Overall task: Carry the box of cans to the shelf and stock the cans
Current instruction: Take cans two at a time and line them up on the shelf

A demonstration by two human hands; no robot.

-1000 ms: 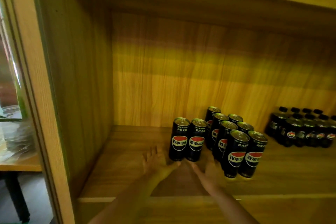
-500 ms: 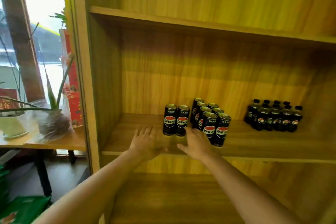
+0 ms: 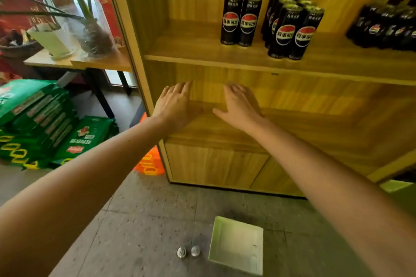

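Several black cola cans stand upright on the wooden shelf board (image 3: pixel 202 51): a pair (image 3: pixel 240 20) on the left and a tight group (image 3: pixel 292 29) right of it. My left hand (image 3: pixel 174 104) and my right hand (image 3: pixel 239 105) hang empty, fingers spread, in front of the compartment below that board. On the floor lies a pale open box (image 3: pixel 236 245), and two can tops (image 3: pixel 188 251) show just left of it.
Dark cola bottles (image 3: pixel 387 27) fill the shelf's right end. Closed cabinet doors (image 3: pixel 216 164) sit under the shelf. Left of the unit are a side table with potted plants (image 3: pixel 74 29), green sacks (image 3: pixel 40 123) and an orange object (image 3: pixel 149 162) on the floor.
Both hands have drawn back from the cans and dropped below the shelf board. The view has pulled away and tilted down, bringing the floor, the box and two cans into sight.
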